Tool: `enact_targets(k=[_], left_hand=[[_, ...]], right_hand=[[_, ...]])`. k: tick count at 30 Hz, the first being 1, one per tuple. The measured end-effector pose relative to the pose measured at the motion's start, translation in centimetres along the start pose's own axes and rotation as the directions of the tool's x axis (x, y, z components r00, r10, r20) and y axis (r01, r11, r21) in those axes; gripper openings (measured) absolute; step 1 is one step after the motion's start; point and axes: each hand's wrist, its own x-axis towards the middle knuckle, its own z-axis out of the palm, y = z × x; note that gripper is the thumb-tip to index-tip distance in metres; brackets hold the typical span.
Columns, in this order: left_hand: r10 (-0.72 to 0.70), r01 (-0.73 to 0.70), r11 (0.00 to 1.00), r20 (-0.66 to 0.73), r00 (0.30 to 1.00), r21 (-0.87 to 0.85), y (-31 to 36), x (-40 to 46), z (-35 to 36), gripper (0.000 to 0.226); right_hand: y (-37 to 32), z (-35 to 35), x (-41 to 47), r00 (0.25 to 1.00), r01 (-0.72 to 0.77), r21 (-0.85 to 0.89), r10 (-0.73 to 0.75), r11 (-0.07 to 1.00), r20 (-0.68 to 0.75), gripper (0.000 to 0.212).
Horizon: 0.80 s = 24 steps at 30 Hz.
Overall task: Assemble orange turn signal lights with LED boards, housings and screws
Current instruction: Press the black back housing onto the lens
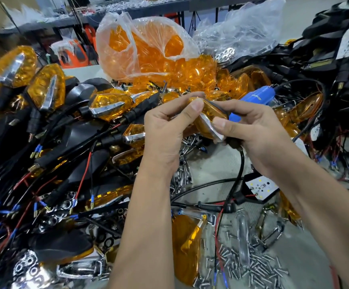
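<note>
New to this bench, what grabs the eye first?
Both hands at centre, left hand and right hand, gripping one orange turn signal light. Behind them, a clear plastic bag stuffed with orange lenses. To the left, a heap of finished lights with tangled wires; loose screws lie at lower right.

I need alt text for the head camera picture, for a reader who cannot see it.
Two hands, left hand and right hand, hold an orange turn signal light above a crowded workbench. Finished lights and wires lie on the left, loose screws in front, a bag of orange lenses behind.
</note>
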Motion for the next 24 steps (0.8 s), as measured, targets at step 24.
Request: enact_targets(k=[24], left_hand=[[-0.397, 0.239, 0.905, -0.497, 0.772, -0.353, -0.4, 0.9, 1.2, 0.079]], right_hand=[[0.4, 2.0, -0.6, 0.954, 0.267, -0.533, -0.143, 0.803, 0.263, 0.056]])
